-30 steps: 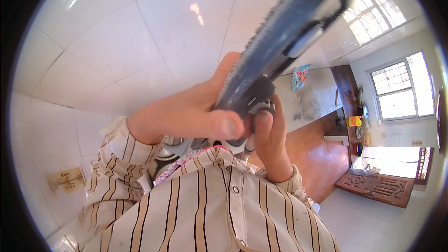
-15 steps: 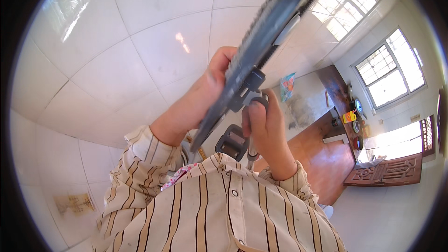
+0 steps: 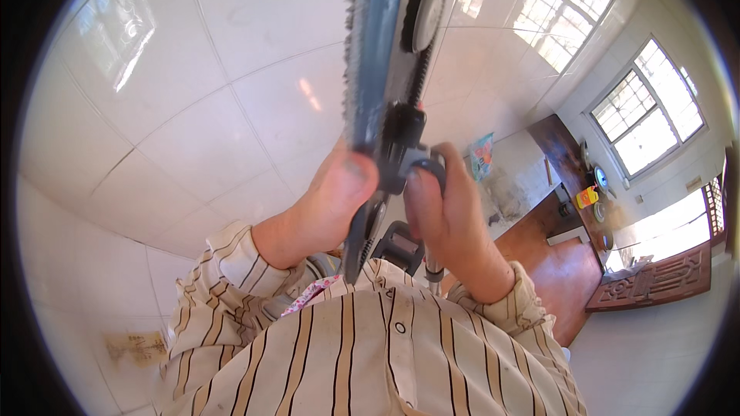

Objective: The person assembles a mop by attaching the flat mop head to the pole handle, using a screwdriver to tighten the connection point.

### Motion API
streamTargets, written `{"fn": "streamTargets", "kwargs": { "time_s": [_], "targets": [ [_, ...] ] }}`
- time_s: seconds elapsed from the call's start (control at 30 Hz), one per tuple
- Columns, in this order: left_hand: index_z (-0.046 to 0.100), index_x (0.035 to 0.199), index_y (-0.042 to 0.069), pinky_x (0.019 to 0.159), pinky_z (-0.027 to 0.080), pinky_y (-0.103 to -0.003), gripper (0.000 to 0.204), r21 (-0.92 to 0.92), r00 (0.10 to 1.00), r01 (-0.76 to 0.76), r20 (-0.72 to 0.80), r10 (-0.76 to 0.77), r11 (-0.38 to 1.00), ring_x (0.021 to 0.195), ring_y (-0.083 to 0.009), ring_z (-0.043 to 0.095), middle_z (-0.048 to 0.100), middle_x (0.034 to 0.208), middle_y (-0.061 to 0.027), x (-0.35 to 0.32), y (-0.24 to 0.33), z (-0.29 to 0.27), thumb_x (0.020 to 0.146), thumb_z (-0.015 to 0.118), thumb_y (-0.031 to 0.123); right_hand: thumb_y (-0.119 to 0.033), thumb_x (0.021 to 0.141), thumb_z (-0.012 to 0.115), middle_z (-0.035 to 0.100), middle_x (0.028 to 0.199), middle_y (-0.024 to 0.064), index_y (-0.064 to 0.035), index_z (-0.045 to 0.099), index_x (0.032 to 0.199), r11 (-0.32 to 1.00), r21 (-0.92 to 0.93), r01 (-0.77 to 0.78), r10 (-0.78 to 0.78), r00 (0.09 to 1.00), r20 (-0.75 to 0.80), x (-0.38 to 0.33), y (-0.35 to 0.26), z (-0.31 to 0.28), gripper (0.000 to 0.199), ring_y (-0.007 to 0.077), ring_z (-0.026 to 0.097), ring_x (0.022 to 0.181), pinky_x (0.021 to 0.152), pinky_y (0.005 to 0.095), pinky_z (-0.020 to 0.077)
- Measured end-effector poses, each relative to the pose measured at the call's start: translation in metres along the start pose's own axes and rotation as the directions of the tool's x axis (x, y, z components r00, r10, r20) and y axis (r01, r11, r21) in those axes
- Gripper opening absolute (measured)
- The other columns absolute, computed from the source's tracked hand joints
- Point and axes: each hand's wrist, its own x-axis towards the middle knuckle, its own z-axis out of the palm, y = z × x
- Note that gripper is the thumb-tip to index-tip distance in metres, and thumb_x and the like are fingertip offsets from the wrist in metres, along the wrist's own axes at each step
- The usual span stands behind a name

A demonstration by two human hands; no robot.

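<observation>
Centrally, from the left of the frame rightward, the left hand (image 3: 335, 192) clamps the fringed blue-grey edge of a flat mop head (image 3: 385, 54) held upright, seemingly to steady it, while the right hand (image 3: 443, 219) grips its dark plastic hinge joint (image 3: 405, 150) above the glossy tiled floor (image 3: 193, 108).

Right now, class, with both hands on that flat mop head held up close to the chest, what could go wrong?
1. The mop head is long, and the left hand and right hand hold only its lower end, so it may tip or slip.
2. The right thumb presses at the black hinge joint; it could get pinched if the joint folds.
</observation>
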Motion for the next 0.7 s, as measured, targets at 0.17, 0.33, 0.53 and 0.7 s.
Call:
{"fn": "streamTargets", "kwargs": {
  "time_s": [0.17,0.33,0.53,0.7],
  "targets": [
    [0.025,0.131,-0.001,0.092,0.035,-0.034,0.088,0.173,0.993,-0.051,-0.097,0.069,0.984,0.112,-0.0206,0.04,0.038,0.122,-0.012,-0.004,0.0,0.009,0.078,0.035,0.069,-0.019,0.088,0.051,0.052,0.062,0.0199,0.0049,0.038,0.093,0.996,-0.088,0.032,-0.025,0.997,0.076,0.008,-0.004,-0.011,0.028,0.0325,0.051,0.054,0.052,0.037,0.0406],
    [0.022,0.134,-0.002,0.1,0.03,-0.037,0.091,0.229,0.989,-0.028,-0.136,0.061,0.973,0.122,-0.0252,0.035,0.033,0.132,-0.0151,-0.008,-0.001,0.013,0.078,0.027,0.071,-0.021,0.087,0.051,0.052,0.063,0.0221,0.0047,0.038,0.09,0.966,-0.255,0.028,0.018,0.984,0.175,0.019,-0.015,-0.024,0.029,0.0356,0.051,0.056,0.052,0.0381,0.0401],
    [0.027,0.131,-0.002,0.098,0.031,-0.036,0.086,0.197,0.976,-0.081,-0.184,0.118,0.977,0.119,-0.0248,0.037,0.037,0.129,-0.015,-0.01,0.006,0.016,0.08,0.027,0.068,-0.019,0.091,0.043,0.044,0.053,0.0022,0.0001,0.04,0.088,0.892,-0.26,0.37,-0.331,0.926,0.183,0.032,-0.004,-0.013,0.02,0.0065,0.04,0.041,0.038,0.0217,0.0315],
    [0.025,0.132,-0.003,0.099,0.03,-0.036,0.085,0.279,0.959,-0.127,-0.208,0.19,0.952,0.12,-0.0249,0.036,0.036,0.13,-0.0154,-0.013,0.004,0.01,0.081,0.027,0.066,-0.017,0.091,0.042,0.044,0.053,0.002,0.0007,0.04,0.09,0.998,-0.042,0.049,-0.035,0.957,0.288,0.023,-0.017,-0.011,0.018,0.007,0.041,0.042,0.039,0.0221,0.0319]
  ]
}}
